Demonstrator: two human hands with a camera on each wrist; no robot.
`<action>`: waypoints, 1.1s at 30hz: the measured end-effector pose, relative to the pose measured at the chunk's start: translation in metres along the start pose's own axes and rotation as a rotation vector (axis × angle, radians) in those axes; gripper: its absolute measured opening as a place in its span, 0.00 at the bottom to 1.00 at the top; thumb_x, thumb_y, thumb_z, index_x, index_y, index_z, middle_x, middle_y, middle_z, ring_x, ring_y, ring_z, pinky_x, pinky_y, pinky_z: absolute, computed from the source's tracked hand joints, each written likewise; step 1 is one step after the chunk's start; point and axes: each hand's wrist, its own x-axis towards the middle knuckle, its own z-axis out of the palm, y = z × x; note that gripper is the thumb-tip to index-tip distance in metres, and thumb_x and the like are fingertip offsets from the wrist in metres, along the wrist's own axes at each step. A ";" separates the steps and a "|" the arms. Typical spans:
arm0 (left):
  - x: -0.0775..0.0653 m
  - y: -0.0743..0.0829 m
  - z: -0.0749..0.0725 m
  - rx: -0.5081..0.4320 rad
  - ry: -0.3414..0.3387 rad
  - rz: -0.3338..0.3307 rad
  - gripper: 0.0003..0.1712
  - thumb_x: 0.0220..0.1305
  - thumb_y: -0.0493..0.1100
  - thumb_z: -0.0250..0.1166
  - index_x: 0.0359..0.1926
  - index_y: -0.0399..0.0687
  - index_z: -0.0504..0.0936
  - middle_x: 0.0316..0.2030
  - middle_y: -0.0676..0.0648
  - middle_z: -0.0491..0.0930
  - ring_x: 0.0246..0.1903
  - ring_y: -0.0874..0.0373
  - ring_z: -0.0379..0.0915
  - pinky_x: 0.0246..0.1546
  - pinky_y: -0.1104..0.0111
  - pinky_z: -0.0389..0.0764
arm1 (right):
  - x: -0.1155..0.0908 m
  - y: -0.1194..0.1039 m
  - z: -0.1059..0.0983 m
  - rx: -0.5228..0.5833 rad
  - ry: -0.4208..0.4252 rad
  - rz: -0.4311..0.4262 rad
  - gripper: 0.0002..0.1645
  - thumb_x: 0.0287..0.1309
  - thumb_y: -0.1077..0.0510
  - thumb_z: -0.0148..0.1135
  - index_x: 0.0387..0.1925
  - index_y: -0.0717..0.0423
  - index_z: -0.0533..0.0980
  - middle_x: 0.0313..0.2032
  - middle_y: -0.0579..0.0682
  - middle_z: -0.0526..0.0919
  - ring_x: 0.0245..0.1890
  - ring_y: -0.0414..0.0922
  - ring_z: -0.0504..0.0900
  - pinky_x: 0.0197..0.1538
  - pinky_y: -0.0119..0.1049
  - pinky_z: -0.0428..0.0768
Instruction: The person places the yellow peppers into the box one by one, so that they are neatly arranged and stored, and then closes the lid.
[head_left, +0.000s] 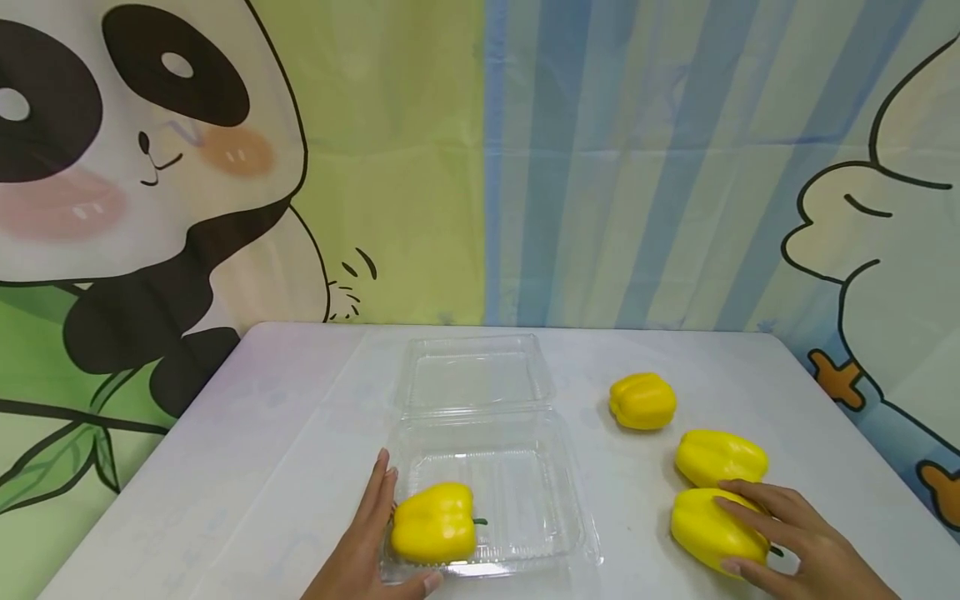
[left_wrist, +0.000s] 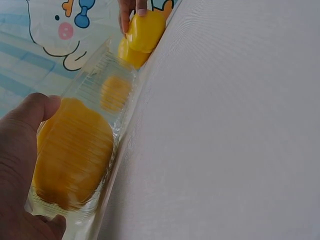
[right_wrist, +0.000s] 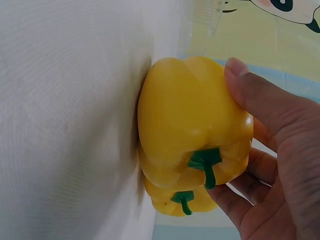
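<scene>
A clear hinged plastic container [head_left: 525, 479] lies unfolded on the table, its lid [head_left: 474, 375] flat behind the base. One yellow bell pepper [head_left: 435, 523] with a green stem sits in the base's left front part. My left hand [head_left: 367, 546] touches the container's left front corner, fingers extended along the side and thumb at the front edge. On the right, my right hand [head_left: 806, 537] holds the nearest yellow bell pepper [right_wrist: 192, 120], thumb on one side and fingers on the other. Another bell pepper [head_left: 720, 458] lies right behind it.
A further yellow bell pepper [head_left: 642, 401] lies farther back, right of the lid. The white table [head_left: 262, 467] ends at a printed curtain [head_left: 600, 167] with a panda on its left part.
</scene>
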 end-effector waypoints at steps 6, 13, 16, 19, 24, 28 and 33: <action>-0.001 -0.001 0.002 -0.016 0.013 0.002 0.69 0.45 0.62 0.76 0.73 0.26 0.47 0.76 0.44 0.32 0.69 0.34 0.46 0.56 0.38 0.66 | 0.000 -0.002 -0.002 0.001 -0.020 0.023 0.41 0.28 0.41 0.81 0.50 0.49 0.83 0.56 0.46 0.74 0.48 0.44 0.68 0.40 0.48 0.83; 0.000 -0.001 0.002 -0.005 0.017 0.030 0.69 0.46 0.61 0.76 0.72 0.26 0.47 0.76 0.44 0.31 0.69 0.32 0.47 0.55 0.37 0.67 | 0.001 -0.003 -0.002 0.015 0.015 -0.010 0.40 0.27 0.43 0.82 0.51 0.48 0.83 0.55 0.44 0.74 0.48 0.37 0.67 0.42 0.30 0.82; 0.000 -0.001 0.001 -0.011 0.015 0.031 0.69 0.47 0.61 0.76 0.72 0.26 0.46 0.76 0.44 0.31 0.69 0.32 0.46 0.55 0.37 0.66 | 0.003 -0.005 -0.002 0.031 0.058 -0.055 0.41 0.26 0.44 0.82 0.51 0.46 0.83 0.54 0.40 0.73 0.49 0.28 0.63 0.45 0.11 0.69; -0.001 -0.001 0.001 -0.021 0.009 0.026 0.68 0.47 0.61 0.75 0.72 0.25 0.46 0.76 0.44 0.30 0.69 0.32 0.45 0.56 0.36 0.65 | 0.005 -0.007 -0.004 0.060 0.076 -0.086 0.42 0.27 0.44 0.82 0.53 0.43 0.82 0.55 0.38 0.72 0.50 0.26 0.62 0.48 0.06 0.60; -0.001 -0.002 0.001 -0.022 0.009 0.015 0.68 0.48 0.61 0.75 0.72 0.25 0.46 0.76 0.46 0.30 0.70 0.33 0.44 0.56 0.35 0.63 | 0.009 -0.013 -0.006 0.074 0.051 -0.079 0.41 0.31 0.43 0.81 0.55 0.40 0.80 0.57 0.37 0.71 0.51 0.26 0.61 0.49 0.06 0.59; -0.001 -0.003 0.002 -0.016 0.021 0.028 0.68 0.47 0.61 0.75 0.72 0.25 0.47 0.77 0.46 0.31 0.70 0.34 0.45 0.56 0.36 0.64 | 0.013 -0.020 -0.007 0.114 0.049 -0.087 0.41 0.33 0.46 0.81 0.56 0.41 0.80 0.57 0.38 0.72 0.51 0.25 0.61 0.49 0.07 0.59; -0.001 -0.003 0.002 -0.007 0.021 0.041 0.67 0.48 0.61 0.75 0.73 0.26 0.46 0.77 0.46 0.31 0.69 0.33 0.45 0.56 0.36 0.65 | 0.018 -0.031 -0.011 0.161 0.056 -0.098 0.40 0.35 0.47 0.81 0.57 0.39 0.79 0.57 0.38 0.73 0.52 0.25 0.62 0.50 0.07 0.59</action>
